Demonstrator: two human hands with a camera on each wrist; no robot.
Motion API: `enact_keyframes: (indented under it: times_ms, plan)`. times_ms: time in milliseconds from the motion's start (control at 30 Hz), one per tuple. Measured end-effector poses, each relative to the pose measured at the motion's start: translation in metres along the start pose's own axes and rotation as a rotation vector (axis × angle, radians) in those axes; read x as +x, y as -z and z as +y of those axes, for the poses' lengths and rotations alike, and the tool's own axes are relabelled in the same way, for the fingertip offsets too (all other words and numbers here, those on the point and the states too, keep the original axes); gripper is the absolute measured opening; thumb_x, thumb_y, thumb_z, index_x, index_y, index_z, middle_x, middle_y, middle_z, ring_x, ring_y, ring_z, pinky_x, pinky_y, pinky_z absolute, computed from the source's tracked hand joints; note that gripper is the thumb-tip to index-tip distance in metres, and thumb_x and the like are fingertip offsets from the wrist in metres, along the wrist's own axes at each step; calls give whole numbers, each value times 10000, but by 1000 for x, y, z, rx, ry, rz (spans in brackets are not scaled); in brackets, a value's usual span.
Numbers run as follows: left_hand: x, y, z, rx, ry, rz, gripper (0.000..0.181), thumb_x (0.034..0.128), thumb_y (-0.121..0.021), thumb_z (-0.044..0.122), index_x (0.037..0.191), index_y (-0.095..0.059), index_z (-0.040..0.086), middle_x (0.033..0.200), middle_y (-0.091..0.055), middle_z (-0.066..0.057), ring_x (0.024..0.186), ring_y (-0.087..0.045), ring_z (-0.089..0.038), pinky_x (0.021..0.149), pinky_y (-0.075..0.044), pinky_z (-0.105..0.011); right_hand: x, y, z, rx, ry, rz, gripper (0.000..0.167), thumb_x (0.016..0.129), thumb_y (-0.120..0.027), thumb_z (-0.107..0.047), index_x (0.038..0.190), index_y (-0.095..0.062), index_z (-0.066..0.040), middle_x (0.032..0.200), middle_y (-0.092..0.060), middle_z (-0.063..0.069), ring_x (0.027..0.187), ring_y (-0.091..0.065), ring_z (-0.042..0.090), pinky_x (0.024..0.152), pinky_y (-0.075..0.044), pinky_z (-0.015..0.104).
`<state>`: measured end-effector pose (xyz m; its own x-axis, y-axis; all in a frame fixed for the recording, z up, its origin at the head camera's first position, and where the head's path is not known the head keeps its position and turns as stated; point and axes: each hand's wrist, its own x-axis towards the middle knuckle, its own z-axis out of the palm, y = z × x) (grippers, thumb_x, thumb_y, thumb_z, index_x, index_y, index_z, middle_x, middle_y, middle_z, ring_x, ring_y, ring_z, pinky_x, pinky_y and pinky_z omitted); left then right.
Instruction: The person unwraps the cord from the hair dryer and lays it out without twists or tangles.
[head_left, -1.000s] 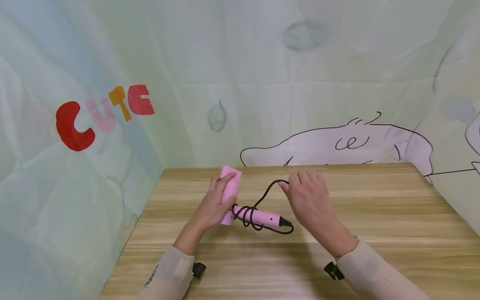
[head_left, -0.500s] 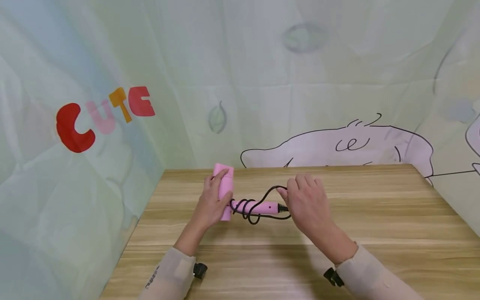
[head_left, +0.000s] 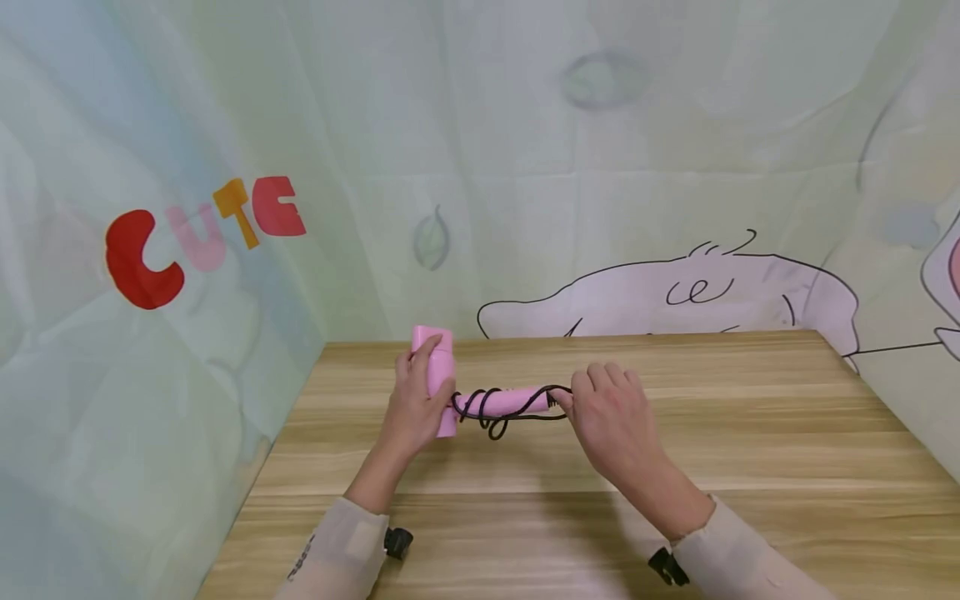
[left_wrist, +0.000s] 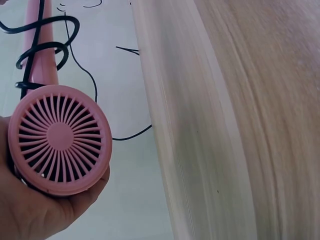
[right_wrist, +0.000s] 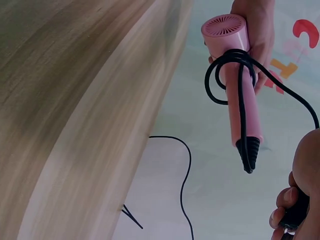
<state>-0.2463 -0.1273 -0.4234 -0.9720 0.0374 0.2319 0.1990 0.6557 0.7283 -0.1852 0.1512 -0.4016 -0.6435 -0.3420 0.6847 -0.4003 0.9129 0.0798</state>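
A pink hair dryer (head_left: pixel 441 367) is held above the table by the left hand (head_left: pixel 411 408), whose fingers and thumb wrap its barrel. In the left wrist view its round slotted grille (left_wrist: pixel 60 136) faces the camera. The dryer's handle (right_wrist: pixel 242 102) points toward the right hand, with a black cord (right_wrist: pixel 215 95) looped loosely around it. The right hand (head_left: pixel 611 417) is curled beside the handle's end; in the right wrist view its fingers (right_wrist: pixel 286 197) grip the black plug (right_wrist: pixel 296 212), metal prongs showing, and the cord runs up to it.
A wood-grain table (head_left: pixel 480 517) lies under both hands. Behind it and at the left hangs a pale printed cloth (head_left: pixel 375 208) with coloured letters (head_left: pixel 142 258) and a line-drawn animal (head_left: pixel 675 292). Black wrist cameras (head_left: pixel 667 567) sit near both sleeves.
The left hand has moved left with the dryer, and the handle has swung up to nearly level. The right hand has moved slightly down, now nearer the handle's end.
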Motion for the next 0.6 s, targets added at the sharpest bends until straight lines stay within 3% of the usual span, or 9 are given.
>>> enact_keyframes:
  times_ms: [233, 467, 600]
  plan:
    - [2, 0, -2, -54, 30, 71, 640, 989, -564, 256, 1568, -303, 333, 1472, -310, -200, 1030, -584, -381, 774, -579, -498, -6, -4, 0, 8, -9, -4, 593, 1089, -212, -497, 718, -405, -76, 668, -313, 12, 615, -300, 200, 582, -242, 306]
    - [2, 1, -3, -103, 45, 76, 643, 994, -576, 244, 1571, -303, 318, 1461, -315, -211, 1074, -572, -398, 822, -571, -530, -11, -6, 2, 11, -26, -47, 509, 1069, -385, -449, 710, -399, -89, 661, -302, 1, 618, -300, 193, 586, -244, 305]
    - [2, 2, -2, -113, 57, 67, 646, 997, -572, 245, 1574, -293, 329, 1463, -316, -211, 1084, -570, -399, 818, -576, -525, -15, -8, 4, 11, -46, -90, 533, 1089, -323, -468, 712, -405, -100, 658, -311, -5, 620, -300, 185, 591, -249, 303]
